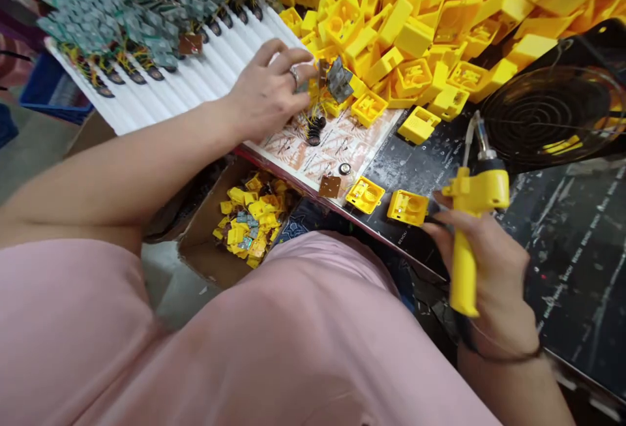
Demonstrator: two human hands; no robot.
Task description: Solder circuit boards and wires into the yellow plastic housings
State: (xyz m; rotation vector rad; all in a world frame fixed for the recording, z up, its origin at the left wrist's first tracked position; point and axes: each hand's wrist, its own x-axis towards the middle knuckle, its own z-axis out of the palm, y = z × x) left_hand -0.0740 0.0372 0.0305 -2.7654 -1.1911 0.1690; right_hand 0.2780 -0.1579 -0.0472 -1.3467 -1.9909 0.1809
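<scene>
My left hand (276, 90), a ring on one finger, is over the bench with its fingers bent and apart. Its fingertips are at a cluster of grey panels (339, 80) with brown boards, thin yellow wires and small black round discs (315, 131); whether they touch it I cannot tell. My right hand (493, 263) is wrapped round the grip of a yellow soldering gun (467, 243), its metal tip pointing away from me. Left of that hand, two open yellow casings (407, 208) lie near the bench edge. A loose brown board (330, 186) and a round disc (345, 169) lie nearby.
Many yellow casings (411, 34) are heaped at the back. At the left, a white ridged tray (195, 87) bears rows of wired grey panels (112, 15). A round black grille (542, 116) stands right. Below the bench edge, a cardboard box (195, 253) holds yellow pieces.
</scene>
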